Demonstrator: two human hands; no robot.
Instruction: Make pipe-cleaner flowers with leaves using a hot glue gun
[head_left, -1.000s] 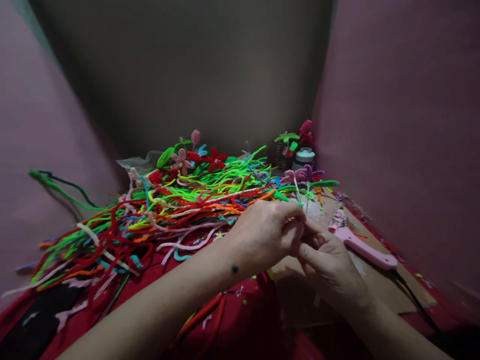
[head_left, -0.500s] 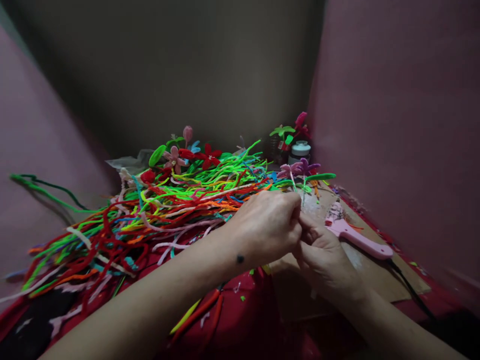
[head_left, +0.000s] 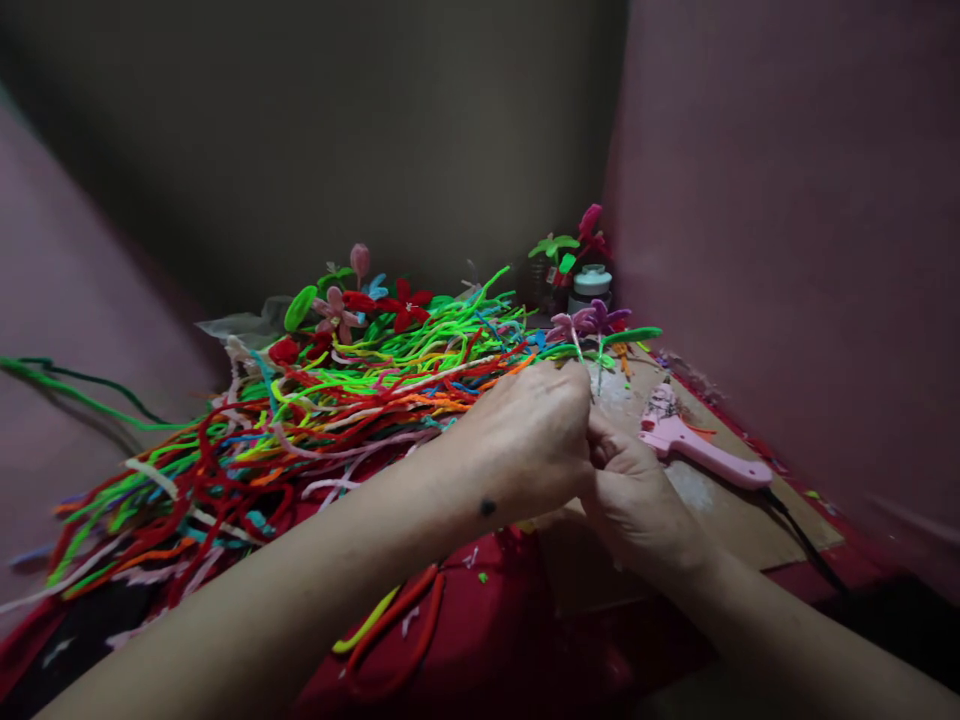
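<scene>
My left hand (head_left: 536, 430) is closed, its back towards me, fingers curled down and out of sight. Against it, my right hand (head_left: 637, 490) has its thumb and fingers pinched together. Whatever lies between the two hands is hidden behind them. Just beyond the fingers are a pink fuzzy flower (head_left: 570, 325) and a purple one (head_left: 604, 317), both on thin pale stems that run down towards my hands. I cannot tell whether the stems touch my fingers. Right of my hands, a pink glue gun (head_left: 705, 455) lies on a brown board (head_left: 787, 525).
A big heap of coloured pipe cleaners (head_left: 360, 380) spreads to the left. Finished flowers, including a red one (head_left: 407, 305), rest at its back. Behind stands a jar with a white lid (head_left: 592, 280). Red-handled pliers (head_left: 397, 630) lie on the red cloth (head_left: 495, 630) in front.
The whole view has shifted slightly, so everything sits a little further left and higher. My hands stay pressed together, with only a slight movement of the fingers.
</scene>
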